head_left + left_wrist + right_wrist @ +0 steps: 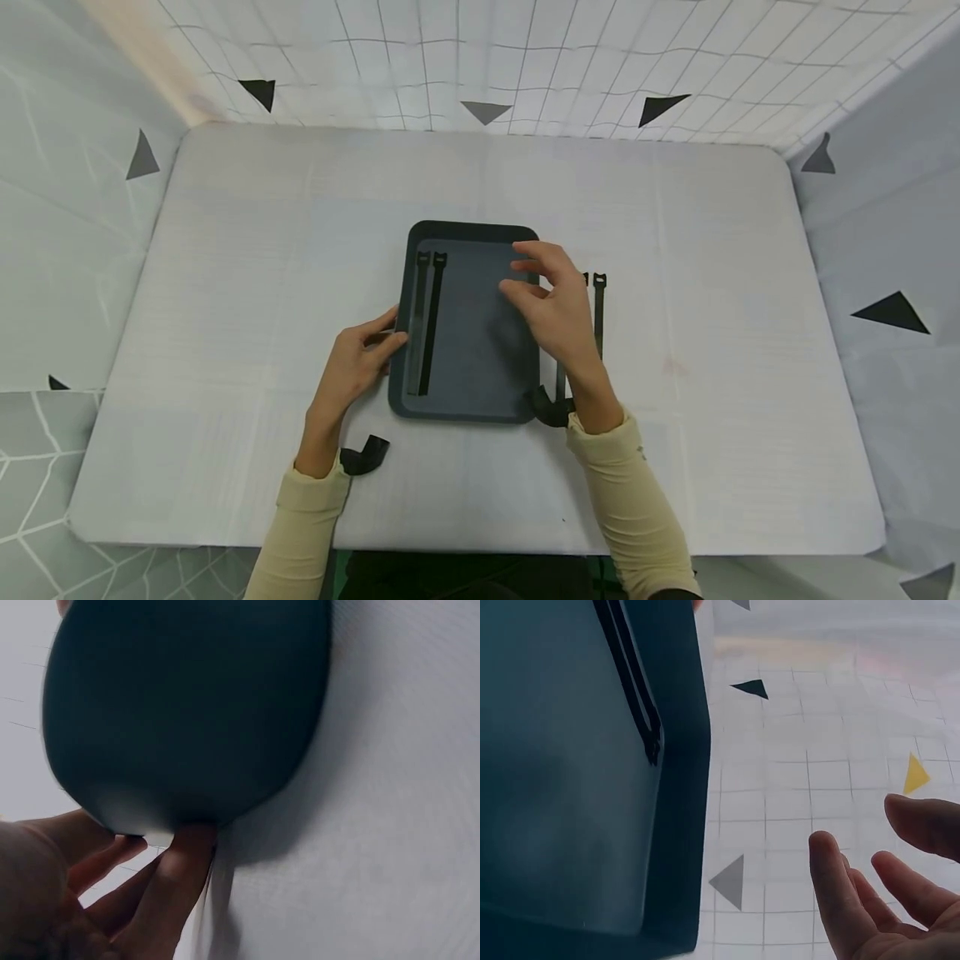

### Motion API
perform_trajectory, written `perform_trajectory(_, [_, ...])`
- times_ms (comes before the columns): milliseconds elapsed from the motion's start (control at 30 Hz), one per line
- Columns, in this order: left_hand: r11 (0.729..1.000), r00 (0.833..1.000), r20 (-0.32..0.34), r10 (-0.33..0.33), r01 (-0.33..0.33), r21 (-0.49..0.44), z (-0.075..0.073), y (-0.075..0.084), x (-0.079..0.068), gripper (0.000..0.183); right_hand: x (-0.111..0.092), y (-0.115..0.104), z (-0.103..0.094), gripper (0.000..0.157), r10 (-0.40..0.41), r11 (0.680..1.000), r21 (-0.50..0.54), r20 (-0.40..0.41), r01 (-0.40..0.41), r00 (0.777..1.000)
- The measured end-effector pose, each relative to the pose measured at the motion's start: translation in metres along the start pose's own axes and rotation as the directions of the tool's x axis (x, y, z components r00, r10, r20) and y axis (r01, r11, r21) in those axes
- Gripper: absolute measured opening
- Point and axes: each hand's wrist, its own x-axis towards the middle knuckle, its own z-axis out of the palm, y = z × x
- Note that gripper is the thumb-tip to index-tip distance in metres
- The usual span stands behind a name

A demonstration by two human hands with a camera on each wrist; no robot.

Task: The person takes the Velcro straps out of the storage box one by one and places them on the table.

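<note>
My left hand (356,362) pinches the left rim of a dark grey tray (480,333), thumb on top and fingers beneath. In the left wrist view, the tray's dark outer side (187,712) rises above those fingers. Two black strap-like ties (431,325) with slotted heads lie side by side along the tray's left inside. My right hand (555,308) hovers over the tray's right edge, fingers curved and apart with nothing between them. To the right of the tray lie two more such ties; one tie (599,308) shows well, the other is mostly hidden by my right hand and wrist.
Black curved pieces sit beside my left wrist (365,456) and my right wrist (551,408). A white table (735,350) spreads around the tray. White gridded sheeting (570,58) with dark triangles stands along the far edge, and pale walls rise at both sides.
</note>
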Motion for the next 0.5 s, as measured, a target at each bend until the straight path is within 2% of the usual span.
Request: perform_trajectory(500, [1.0,1.0,-0.002,-0.004,0.004,-0.022,0.0,0.001,0.0,0.051,0.005,0.0,0.018,0.046,0.012,0.999,0.033,0.057,-0.014,0.998])
